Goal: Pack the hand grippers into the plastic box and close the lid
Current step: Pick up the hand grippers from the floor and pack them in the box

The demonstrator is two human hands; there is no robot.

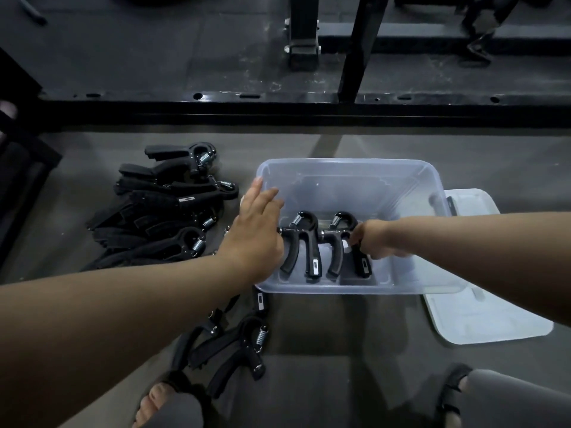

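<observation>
Head view, black hand grippers (304, 242), clear box (340, 163)

Gym, dark rubber matting (154, 57), black steel rack base (278, 104), heap of hand grippers (160, 217)

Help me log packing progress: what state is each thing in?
Box: open, two grippers inside.
Lid: off, on floor right of box.
Left gripper: lying in box.
Right gripper: lying in box, handle gripped.
Pile: unpacked, left of box.
Left hand: open, over box's left rim.
Right hand: grips right gripper.
</observation>
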